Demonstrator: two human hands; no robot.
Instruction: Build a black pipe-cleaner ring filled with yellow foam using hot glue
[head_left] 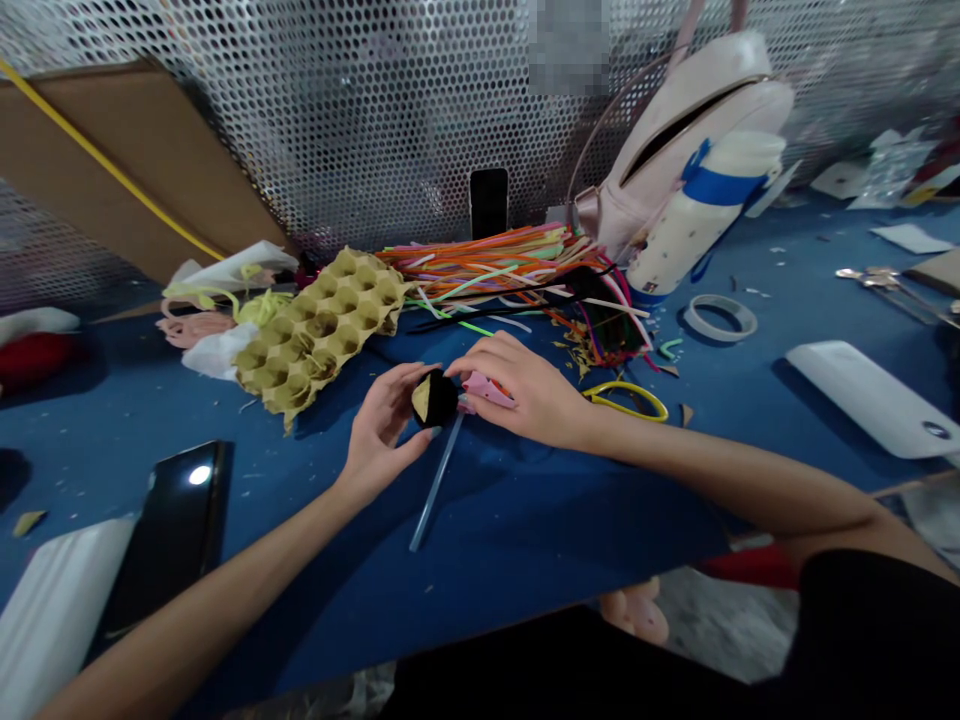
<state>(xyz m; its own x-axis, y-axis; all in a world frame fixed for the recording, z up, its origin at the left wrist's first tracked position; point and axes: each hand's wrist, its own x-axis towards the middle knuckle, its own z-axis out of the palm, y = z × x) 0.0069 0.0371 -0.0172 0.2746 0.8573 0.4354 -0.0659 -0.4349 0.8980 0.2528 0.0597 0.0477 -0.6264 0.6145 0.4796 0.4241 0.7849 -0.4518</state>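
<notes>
Forearms angled in over blue table; black piece gripped by L fingers, pink piece pinched by R fingers, both kept close for steadiness.

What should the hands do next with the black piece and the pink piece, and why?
Maybe gently push the two pieces together. The left hand grips the black piece, the right hand holds the pink piece, and they sit very close, just above the thin clear stick.
</notes>
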